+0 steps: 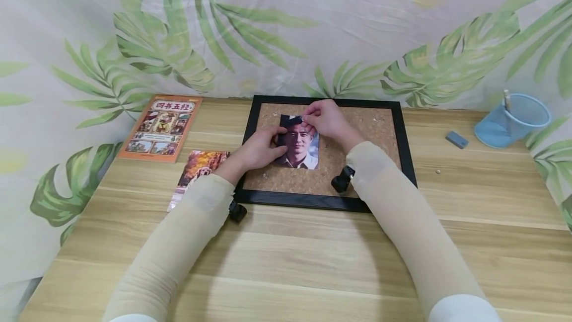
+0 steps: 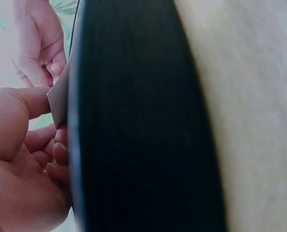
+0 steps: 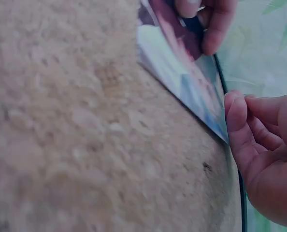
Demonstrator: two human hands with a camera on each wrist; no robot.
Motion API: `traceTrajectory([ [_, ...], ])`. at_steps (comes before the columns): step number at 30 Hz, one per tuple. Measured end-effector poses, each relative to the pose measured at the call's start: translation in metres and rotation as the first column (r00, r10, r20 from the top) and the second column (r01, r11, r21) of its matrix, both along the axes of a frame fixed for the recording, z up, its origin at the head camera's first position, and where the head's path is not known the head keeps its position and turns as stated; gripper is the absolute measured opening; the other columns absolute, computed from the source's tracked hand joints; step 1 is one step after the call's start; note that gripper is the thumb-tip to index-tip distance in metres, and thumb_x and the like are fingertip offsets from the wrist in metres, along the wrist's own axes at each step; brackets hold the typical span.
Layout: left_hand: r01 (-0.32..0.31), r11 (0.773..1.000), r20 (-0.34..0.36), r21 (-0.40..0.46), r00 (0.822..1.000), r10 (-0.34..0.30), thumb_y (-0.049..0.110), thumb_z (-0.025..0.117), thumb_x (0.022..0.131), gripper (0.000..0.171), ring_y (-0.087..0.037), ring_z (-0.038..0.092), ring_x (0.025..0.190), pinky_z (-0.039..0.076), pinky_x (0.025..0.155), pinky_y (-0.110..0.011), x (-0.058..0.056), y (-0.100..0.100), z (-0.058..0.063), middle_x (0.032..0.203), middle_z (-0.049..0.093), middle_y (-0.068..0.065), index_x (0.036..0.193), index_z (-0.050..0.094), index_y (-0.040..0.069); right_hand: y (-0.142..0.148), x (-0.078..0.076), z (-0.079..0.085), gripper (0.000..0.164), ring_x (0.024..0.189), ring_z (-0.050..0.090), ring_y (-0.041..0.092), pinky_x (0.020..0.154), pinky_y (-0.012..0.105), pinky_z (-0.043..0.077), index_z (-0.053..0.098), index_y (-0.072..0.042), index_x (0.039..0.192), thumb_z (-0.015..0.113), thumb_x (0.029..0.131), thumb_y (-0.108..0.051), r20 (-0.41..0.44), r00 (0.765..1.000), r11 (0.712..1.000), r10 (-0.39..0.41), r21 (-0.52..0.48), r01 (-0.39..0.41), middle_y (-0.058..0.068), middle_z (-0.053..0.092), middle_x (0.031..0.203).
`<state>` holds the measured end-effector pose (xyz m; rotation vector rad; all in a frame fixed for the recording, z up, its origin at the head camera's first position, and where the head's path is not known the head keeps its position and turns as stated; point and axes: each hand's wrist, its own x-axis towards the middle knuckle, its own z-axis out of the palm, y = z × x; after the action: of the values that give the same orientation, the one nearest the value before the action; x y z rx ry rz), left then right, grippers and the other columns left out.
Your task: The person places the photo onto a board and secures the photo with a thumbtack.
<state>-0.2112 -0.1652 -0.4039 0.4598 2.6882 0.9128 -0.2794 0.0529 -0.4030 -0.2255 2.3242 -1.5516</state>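
A photo of a person in a dark cap [image 1: 297, 150] lies over the left part of a cork board [image 1: 357, 163] with a black frame. My left hand [image 1: 261, 148] pinches the photo's left edge; in the left wrist view a raised corner of the photo [image 2: 60, 99] sits between its thumb and fingers. At the photo's top right, the thumb and index finger of my right hand [image 1: 328, 120] are pressed together on a small, shiny thumbtack [image 1: 303, 119], mostly hidden. The right wrist view shows my right hand [image 3: 266, 140] beside the photo's corner.
An orange book [image 1: 161, 128] and a second photo [image 1: 201, 163] with autumn leaves lie left of the board. To the right are a small round silver piece [image 1: 438, 171], a blue-grey eraser [image 1: 457, 139] and a tilted blue mesh pen cup [image 1: 505, 120]. A leaf-print cloth hangs behind.
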Motion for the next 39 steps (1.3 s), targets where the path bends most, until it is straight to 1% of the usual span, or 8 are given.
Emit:
traceTrajectory([
  [4,0.000,1.000,0.009,-0.001,1.000,0.000,0.019,0.066,0.106,0.054,-0.031,0.057,0.109,0.047,0.098,-0.045,-0.001,0.002,-0.001,0.122,0.062,-0.020,0.154,0.054,-0.002,-0.005,-0.004,-0.003,0.017,0.068,0.067,0.012,0.062,0.023,0.056,0.070,0.008,0.113,0.057,0.110,-0.002,-0.018,1.000,0.999,0.008,0.043,-0.008,0.012,0.073,0.088],
  [7,0.001,1.000,0.005,-0.003,1.000,-0.001,0.019,0.067,0.106,0.053,-0.031,0.058,0.109,0.047,0.098,-0.045,-0.001,0.003,-0.002,0.122,0.063,-0.019,0.154,0.054,-0.002,-0.008,-0.005,-0.003,0.016,0.065,0.065,0.011,0.061,0.022,0.055,0.070,0.008,0.111,0.058,0.110,-0.003,-0.032,0.999,0.997,-0.001,0.078,0.003,0.011,0.071,0.086],
  [12,0.007,1.000,0.000,-0.001,1.000,-0.007,0.019,0.066,0.106,0.054,-0.032,0.057,0.110,0.047,0.099,-0.045,-0.003,0.005,-0.002,0.122,0.062,-0.019,0.154,0.054,-0.002,-0.011,-0.011,-0.002,0.016,0.060,0.063,0.010,0.058,0.021,0.054,0.069,0.009,0.110,0.057,0.109,-0.001,-0.007,0.999,0.994,-0.043,0.095,0.044,0.008,0.068,0.081],
  [15,0.007,1.000,-0.005,-0.005,1.000,-0.007,0.019,0.066,0.106,0.053,-0.032,0.057,0.110,0.047,0.099,-0.046,-0.003,0.004,-0.003,0.122,0.062,-0.019,0.154,0.054,-0.002,-0.013,-0.014,0.000,0.015,0.060,0.063,0.009,0.058,0.020,0.054,0.070,0.008,0.110,0.058,0.108,-0.001,0.006,0.999,0.992,-0.052,0.112,0.051,0.006,0.068,0.079],
  [20,0.000,1.000,-0.004,-0.009,1.000,0.000,0.019,0.066,0.106,0.053,-0.031,0.057,0.109,0.046,0.098,-0.045,-0.002,0.003,-0.002,0.120,0.061,-0.018,0.153,0.055,-0.002,-0.016,-0.018,0.003,0.017,0.060,0.063,0.008,0.060,0.020,0.054,0.072,0.008,0.110,0.059,0.107,-0.002,0.016,0.999,0.988,-0.033,0.151,0.030,0.003,0.068,0.076],
  [27,-0.008,1.000,0.001,-0.007,1.000,0.008,0.018,0.066,0.106,0.052,-0.031,0.056,0.110,0.045,0.098,-0.045,-0.001,0.002,-0.004,0.120,0.061,-0.018,0.153,0.055,-0.001,-0.022,-0.023,0.003,0.018,0.056,0.063,0.007,0.058,0.020,0.054,0.073,0.008,0.110,0.059,0.108,-0.003,0.050,0.999,0.978,-0.012,0.207,0.002,0.000,0.066,0.071],
  [32,-0.008,1.000,-0.011,-0.004,1.000,0.008,0.017,0.067,0.105,0.052,-0.032,0.057,0.110,0.046,0.099,-0.046,-0.001,0.001,-0.004,0.121,0.062,-0.019,0.152,0.055,-0.002,-0.026,-0.027,0.005,0.015,0.054,0.063,0.007,0.056,0.020,0.054,0.071,0.006,0.106,0.060,0.107,-0.004,0.056,0.998,0.972,-0.003,0.236,-0.011,0.000,0.065,0.068],
  [39,-0.003,1.000,-0.014,0.002,1.000,0.003,0.017,0.066,0.105,0.052,-0.032,0.057,0.109,0.046,0.098,-0.045,0.000,0.001,-0.003,0.119,0.061,-0.019,0.152,0.055,-0.003,-0.029,-0.029,0.012,0.014,0.053,0.060,0.007,0.055,0.022,0.052,0.071,0.001,0.100,0.060,0.107,-0.006,0.081,0.997,0.945,-0.014,0.328,-0.014,0.000,0.070,0.071],
])
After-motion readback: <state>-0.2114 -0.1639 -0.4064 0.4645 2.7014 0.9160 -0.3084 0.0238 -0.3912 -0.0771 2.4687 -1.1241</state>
